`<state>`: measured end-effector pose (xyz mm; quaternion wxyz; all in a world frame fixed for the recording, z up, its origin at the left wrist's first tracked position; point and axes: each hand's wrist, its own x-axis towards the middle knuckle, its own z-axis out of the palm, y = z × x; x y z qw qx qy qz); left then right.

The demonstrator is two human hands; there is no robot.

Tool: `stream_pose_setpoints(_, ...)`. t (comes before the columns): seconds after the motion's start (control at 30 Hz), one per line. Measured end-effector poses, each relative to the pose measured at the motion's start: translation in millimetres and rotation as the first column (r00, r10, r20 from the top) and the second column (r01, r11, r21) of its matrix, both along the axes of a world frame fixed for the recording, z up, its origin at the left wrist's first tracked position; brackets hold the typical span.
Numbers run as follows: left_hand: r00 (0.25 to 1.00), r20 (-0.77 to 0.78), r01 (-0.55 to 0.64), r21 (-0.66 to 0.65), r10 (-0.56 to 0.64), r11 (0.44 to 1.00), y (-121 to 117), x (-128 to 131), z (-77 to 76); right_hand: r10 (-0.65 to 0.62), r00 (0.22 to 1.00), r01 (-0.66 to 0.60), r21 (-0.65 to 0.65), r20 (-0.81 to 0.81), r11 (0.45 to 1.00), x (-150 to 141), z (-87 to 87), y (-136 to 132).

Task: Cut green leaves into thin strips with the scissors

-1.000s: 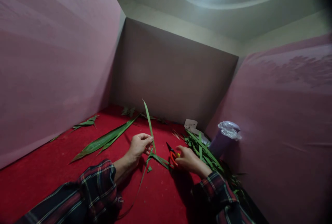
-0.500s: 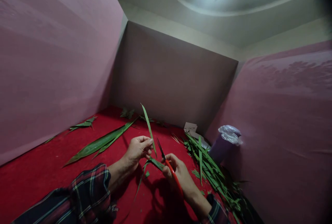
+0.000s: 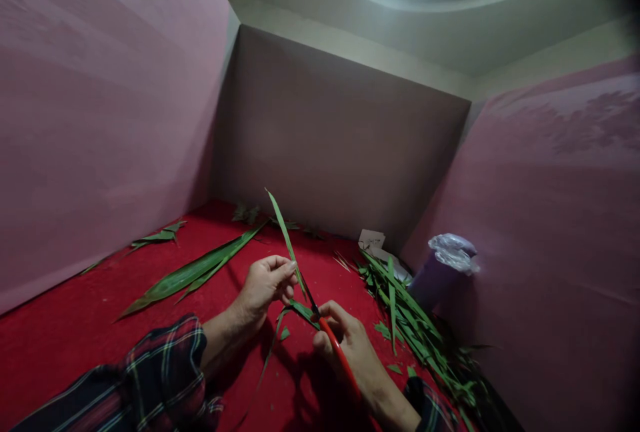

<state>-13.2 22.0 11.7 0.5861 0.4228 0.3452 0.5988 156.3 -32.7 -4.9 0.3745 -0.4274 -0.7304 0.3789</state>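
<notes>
My left hand pinches a narrow green leaf strip between thumb and fingers, its tip pointing up and away. In my right hand is a pair of scissors with orange-red handles and dark blades. The blades lie along the lower end of the leaf strip, just right of my left fingers; whether they cut into it I cannot tell. A folded piece of green leaf lies or hangs between the two hands, partly hidden by my right fingers.
A red cloth covers the surface. Long broad leaves lie at left, smaller leaf pieces beyond them. At right are a heap of cut leaves, a purple container with clear plastic on top and a white card. Pink-covered walls rise on both sides.
The scissor blades have closed together and come against the lower end of the leaf strip. My left hand keeps its pinch and has barely moved; the view has shifted slightly.
</notes>
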Motion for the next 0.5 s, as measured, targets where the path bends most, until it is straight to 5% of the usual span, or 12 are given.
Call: stream_pose_setpoints(0.5, 1.000, 0.016, 0.019, 0.020, -0.019, 1.000, -3.1, 1.4, 1.4, -0.004, 0.998, 0.000, -0.057, -0.061, 0.998, -3.6, 3.6, -4.3)
